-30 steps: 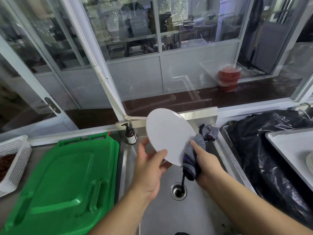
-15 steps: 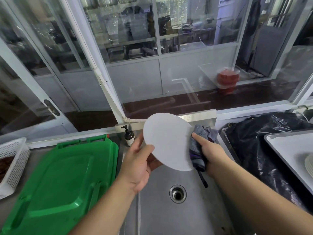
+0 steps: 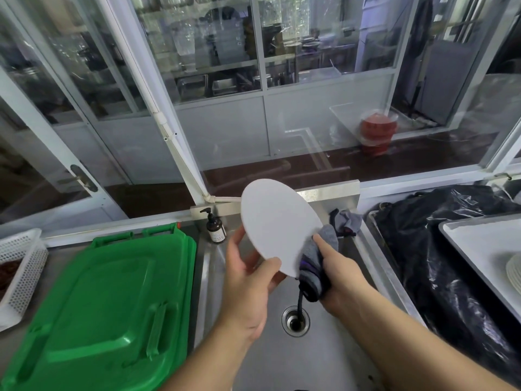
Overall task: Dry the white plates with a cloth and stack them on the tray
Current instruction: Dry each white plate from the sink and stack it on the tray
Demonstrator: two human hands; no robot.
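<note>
My left hand [image 3: 248,280] grips a round white plate [image 3: 277,222] by its lower left rim and holds it tilted above the steel sink [image 3: 324,362]. A folded grey cloth [image 3: 317,263] with a dark hem is pressed to the plate's lower right edge, my right hand [image 3: 341,273] closed around it. A dark strap of the cloth dangles toward the drain [image 3: 295,323]. At the far right a white tray [image 3: 485,249] carries a stack of white plates [image 3: 514,270], only partly in view.
A green plastic bin lid [image 3: 104,306] lies left of the sink, and a white basket [image 3: 19,263] at the far left. A brown pump bottle [image 3: 215,230] stands at the sink's back left. Another rag [image 3: 348,221] lies at the back right. A black plastic bag [image 3: 439,249] fills the right.
The cloth hand slid up along the plate's right edge and came back down to its lower right edge. The left hand shifted its grip slightly, keeping the plate tilted over the sink.
</note>
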